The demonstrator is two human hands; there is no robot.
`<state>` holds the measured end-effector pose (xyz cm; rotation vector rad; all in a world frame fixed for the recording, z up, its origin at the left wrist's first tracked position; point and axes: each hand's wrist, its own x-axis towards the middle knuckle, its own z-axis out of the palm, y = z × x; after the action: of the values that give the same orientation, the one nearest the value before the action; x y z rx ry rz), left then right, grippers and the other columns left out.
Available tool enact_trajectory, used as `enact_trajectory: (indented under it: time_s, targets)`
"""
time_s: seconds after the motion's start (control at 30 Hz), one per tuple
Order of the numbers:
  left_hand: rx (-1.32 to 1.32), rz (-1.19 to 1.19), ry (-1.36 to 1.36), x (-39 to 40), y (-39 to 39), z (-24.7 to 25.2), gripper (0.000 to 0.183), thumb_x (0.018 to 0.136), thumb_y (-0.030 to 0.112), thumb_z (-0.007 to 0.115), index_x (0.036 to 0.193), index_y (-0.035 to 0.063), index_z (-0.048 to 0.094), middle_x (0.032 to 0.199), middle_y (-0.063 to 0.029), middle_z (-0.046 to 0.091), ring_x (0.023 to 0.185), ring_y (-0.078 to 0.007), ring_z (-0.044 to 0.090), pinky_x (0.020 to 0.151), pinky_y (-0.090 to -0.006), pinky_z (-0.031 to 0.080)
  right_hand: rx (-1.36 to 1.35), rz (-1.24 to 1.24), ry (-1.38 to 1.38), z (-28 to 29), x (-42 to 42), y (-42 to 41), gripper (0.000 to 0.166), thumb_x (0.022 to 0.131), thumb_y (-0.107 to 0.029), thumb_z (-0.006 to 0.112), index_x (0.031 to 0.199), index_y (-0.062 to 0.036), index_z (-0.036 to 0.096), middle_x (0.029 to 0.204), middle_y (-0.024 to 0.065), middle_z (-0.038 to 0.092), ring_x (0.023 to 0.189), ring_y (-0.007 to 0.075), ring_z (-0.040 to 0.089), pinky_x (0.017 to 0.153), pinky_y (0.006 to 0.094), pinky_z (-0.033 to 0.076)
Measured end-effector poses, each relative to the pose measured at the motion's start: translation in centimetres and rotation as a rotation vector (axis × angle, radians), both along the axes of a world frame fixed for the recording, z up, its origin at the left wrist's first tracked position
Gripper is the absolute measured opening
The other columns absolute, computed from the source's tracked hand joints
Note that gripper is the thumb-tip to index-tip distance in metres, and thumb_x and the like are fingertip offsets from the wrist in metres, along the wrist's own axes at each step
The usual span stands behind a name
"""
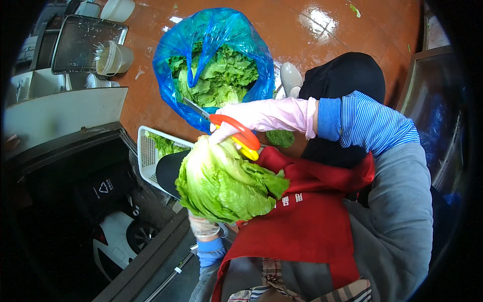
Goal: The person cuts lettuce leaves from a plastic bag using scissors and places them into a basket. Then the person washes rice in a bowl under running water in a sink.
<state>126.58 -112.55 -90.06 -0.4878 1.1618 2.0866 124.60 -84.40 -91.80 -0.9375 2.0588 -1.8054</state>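
A head of green lettuce rests over my lap with its pale stem end facing up and away. My left hand, in a light glove, supports it from below; its fingers are hidden behind the leaves. In a pink glove, my right hand grips scissors with red and yellow handles, and also touches the lettuce near its stem end. The scissor blades point up and left, away from the lettuce. Just beyond, a blue plastic bag stands open on the floor, holding more leafy lettuce.
A white perforated basket with lettuce leaves stands beside my left knee. One loose leaf lies beneath my right forearm. Left of the bag are a metal tray and a bucket of skewers. The tiled floor looks wet.
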Motion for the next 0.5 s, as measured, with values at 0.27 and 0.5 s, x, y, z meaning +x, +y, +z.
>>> enact_trajectory:
  time_s: [0.27, 0.5]
  targets:
    - [-0.548, -0.314, 0.226, -0.2, 1.0, 3.2, 0.053, 0.074, 0.012, 0.057, 0.122, -0.0056, 0.041, 0.109, -0.0138, 0.055, 0.093, -0.0218, 0.058, 0.077, -0.0316, 0.049, -0.214, -0.098, -0.114, -2.9, 0.1, -3.6, 0.033, 0.084, -0.026, 0.056, 0.107, -0.0030, 0.049, 0.093, 0.0105, 0.052, 0.084, 0.0200, 0.051, 0.074, 0.0312, 0.043]
    - [-0.031, 0.082, 0.000, -0.2, -0.1, -0.5, 0.057, 0.072, 0.015, 0.055, 0.124, -0.0027, 0.039, 0.114, -0.0213, 0.053, 0.100, -0.0326, 0.056, 0.088, -0.0430, 0.047, -0.145, -0.127, -0.359, 3.2, -2.2, 0.3, 0.031, 0.083, -0.034, 0.057, 0.091, -0.0040, 0.051, 0.077, 0.0046, 0.052, 0.070, 0.0122, 0.051, 0.062, 0.0269, 0.043]
